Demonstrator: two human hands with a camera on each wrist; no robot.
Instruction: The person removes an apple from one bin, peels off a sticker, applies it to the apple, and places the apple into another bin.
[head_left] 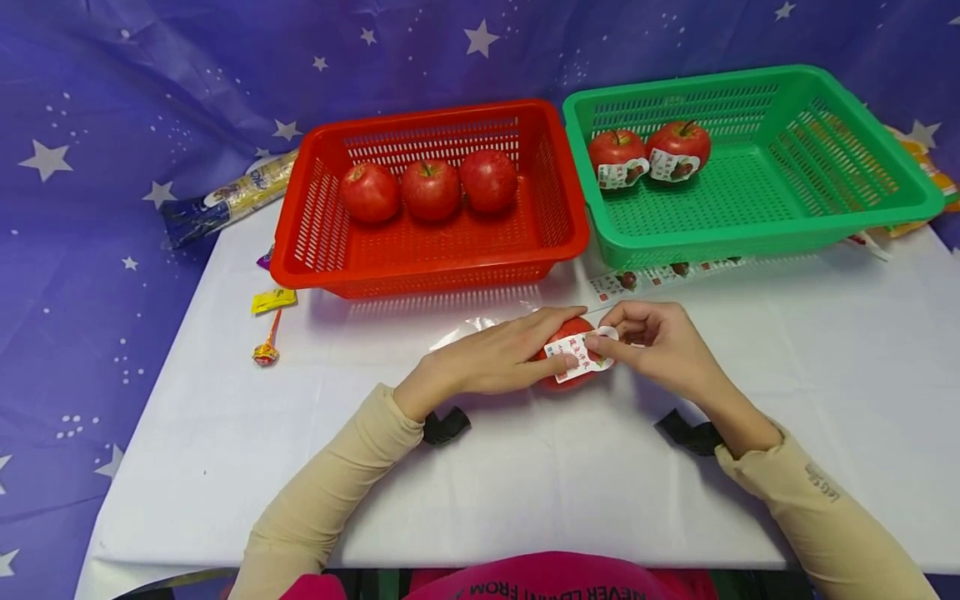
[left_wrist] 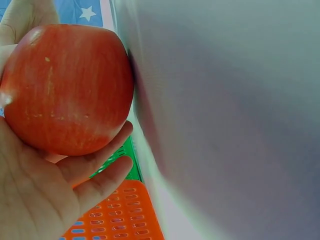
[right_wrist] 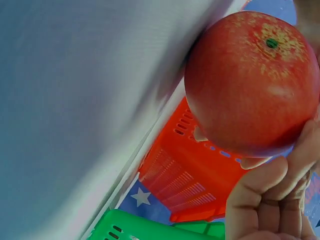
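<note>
A red apple lies on the white table in front of me, and my left hand is curled round it. The same apple fills the left wrist view and shows again as the apple in the right wrist view. A white label with red print sits on the apple's front. My right hand pinches the label's right edge between thumb and fingertips.
A red basket behind holds three plain apples. A green basket to its right holds two labelled apples. A strip of labels lies before the green basket. A lollipop and wrappers lie at left.
</note>
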